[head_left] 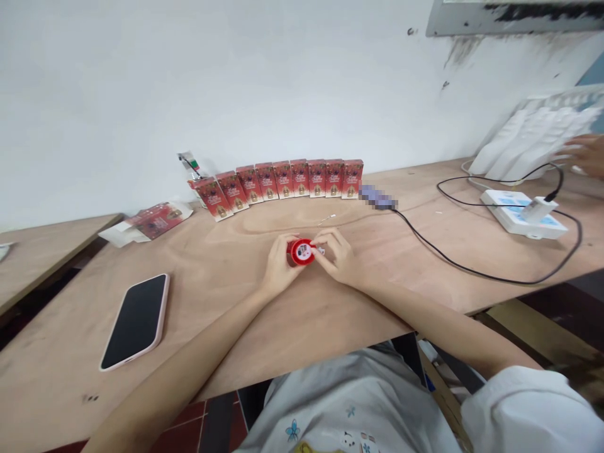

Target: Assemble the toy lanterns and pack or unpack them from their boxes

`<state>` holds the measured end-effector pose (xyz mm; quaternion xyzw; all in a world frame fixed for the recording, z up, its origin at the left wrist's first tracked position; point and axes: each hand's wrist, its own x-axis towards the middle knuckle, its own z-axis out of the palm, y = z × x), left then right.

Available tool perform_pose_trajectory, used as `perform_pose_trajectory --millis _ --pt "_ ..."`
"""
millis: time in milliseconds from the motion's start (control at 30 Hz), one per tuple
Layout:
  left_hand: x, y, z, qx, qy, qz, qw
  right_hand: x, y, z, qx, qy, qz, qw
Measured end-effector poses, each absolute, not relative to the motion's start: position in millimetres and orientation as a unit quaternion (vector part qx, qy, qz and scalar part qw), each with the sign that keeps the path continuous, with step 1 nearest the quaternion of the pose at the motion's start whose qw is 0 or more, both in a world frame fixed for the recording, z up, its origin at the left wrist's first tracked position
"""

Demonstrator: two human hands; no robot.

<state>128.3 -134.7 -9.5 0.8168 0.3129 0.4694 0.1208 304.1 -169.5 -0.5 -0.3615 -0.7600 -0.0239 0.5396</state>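
My left hand (279, 264) is wrapped around the left side of a small red round piece (296, 258) in the middle of the table. A pale disc with a dark printed patch (304, 251) faces up inside its red rim. My right hand (340, 257) is closed at the right edge, with thumb and finger pressed on the rim. Beside those fingertips shows a small white bit (321, 251), too small to name. Just beyond my hands lies a thin white strip (326, 219). What the left palm covers is hidden.
Several red printed boxes (282, 180) stand in a curved row along the wall. Flattened red packaging (160, 219) and a phone (136, 322) lie to the left. A black cable (465, 272) runs to a white power strip (519, 217). Another person's hand (585, 154) is at far right by white trays (523, 141).
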Motion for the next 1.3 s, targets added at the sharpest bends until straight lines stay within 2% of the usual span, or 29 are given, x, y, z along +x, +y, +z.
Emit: perform_pose_trajectory --millis 167,367,633,833,900,967,1133,1200,1300 --pt "127.0 -134.9 -11.4 0.842 0.315 0.431 0.073 299.0 -170.4 -4.4 -0.354 -0.782 -0.080 0.507" --pt "126.5 -136.1 -8.8 0.851 0.320 0.412 0.066 301.4 -167.7 -5.2 -0.353 -0.789 -0.117 0.489" --pt "127.4 -137.2 -7.4 0.809 0.391 0.436 0.053 312.6 -155.2 -1.6 -0.415 -0.753 -0.087 0.503" --pt "127.6 -135.6 -7.4 0.779 0.413 0.464 0.093 342.7 -127.0 -15.1 -0.560 -0.743 -0.116 0.348" --pt "127.5 -136.5 -6.3 0.788 0.392 0.465 0.091 345.5 -126.0 -16.1 -0.575 -0.744 -0.105 0.323" --pt "127.6 -137.0 -5.1 0.799 0.353 0.474 0.111 343.4 -130.8 -12.2 -0.566 -0.747 -0.086 0.338" --pt "128.3 -134.4 -3.2 0.809 0.279 0.490 0.166 330.7 -153.6 5.9 -0.403 -0.778 -0.050 0.479" --pt "128.2 -132.0 -3.9 0.808 0.272 0.491 0.181 326.9 -159.5 8.8 -0.333 -0.810 -0.045 0.480" --pt "127.6 -128.3 -6.7 0.802 0.266 0.495 0.203 324.0 -161.9 6.8 -0.322 -0.825 -0.050 0.462"
